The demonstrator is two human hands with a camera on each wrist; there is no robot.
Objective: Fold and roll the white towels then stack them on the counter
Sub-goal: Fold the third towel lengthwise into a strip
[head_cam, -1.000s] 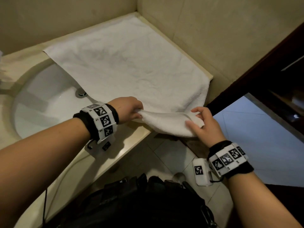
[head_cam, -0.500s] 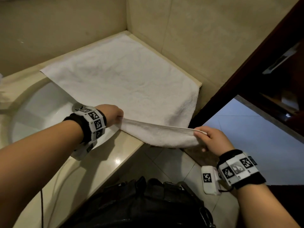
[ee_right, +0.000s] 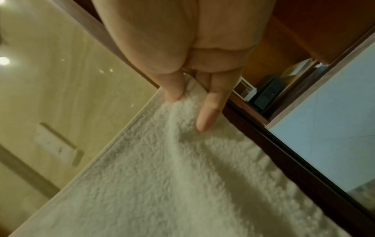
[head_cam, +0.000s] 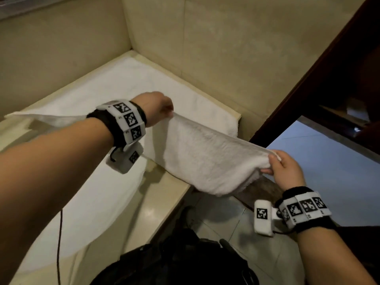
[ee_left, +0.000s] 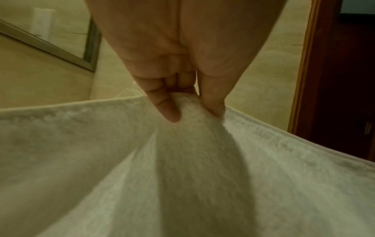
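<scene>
The left hand [head_cam: 156,106] is up over the desk [head_cam: 158,204]. Its thumb and fingers [ee_left: 168,110] are pinched tight on the near edge of the white towel [head_cam: 205,159]. The other fingers of that hand are tucked in behind.

The right hand [head_cam: 287,171] is low and to the right, past the end of the desk and out over the floor [head_cam: 329,182]. It pinches the same edge of the towel at the corner. The thumb is on one side and a long finger [ee_right: 209,115] lies on the other side, as the right wrist view shows.

The towel edge runs tight from one hand to the other, and it slopes down to the right. The near part of the towel is lifted off the desk and sags in a soft fold under the hands. The far part still lies flat on the desk, in the far corner by the two tan walls [head_cam: 236,48].

The white sink [head_cam: 92,212] is set in the desk on the left, under the left arm. A thin dark cord [head_cam: 59,243] hangs by that arm. A dark wooden door frame [head_cam: 308,89] stands on the right. A black bag [head_cam: 185,264] is at the bottom, near the person. Both wrists wear black bands with white blocks that have black and white square patterns.
</scene>
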